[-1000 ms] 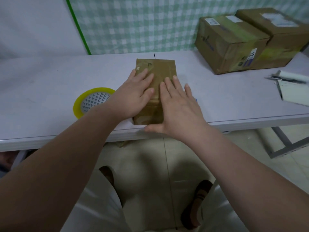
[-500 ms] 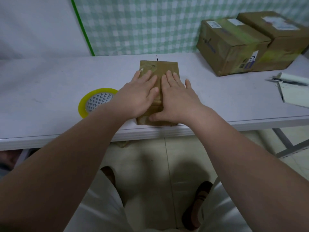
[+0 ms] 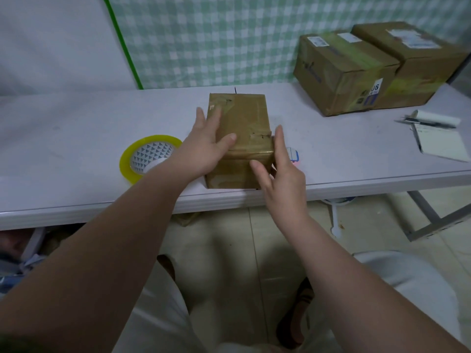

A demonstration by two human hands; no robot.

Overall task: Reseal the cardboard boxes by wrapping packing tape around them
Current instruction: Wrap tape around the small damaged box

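The box (image 3: 242, 123) is located at the front edge of the table (image 3: 76, 123). The left hand (image 3: 204, 151) is laid flat on its top, fingers spread. The right hand (image 3: 280, 179) is pressed against its right side, fingers straight. Nothing is gripped. If uneven pressure is applied, the box can be slid or tipped over the edge. The tape roll (image 3: 150, 155) is positioned just left of the box.

Grn-check wall (image 3: 229, 42), wht table (image 3: 76, 118), tile floor (image 3: 369, 225)
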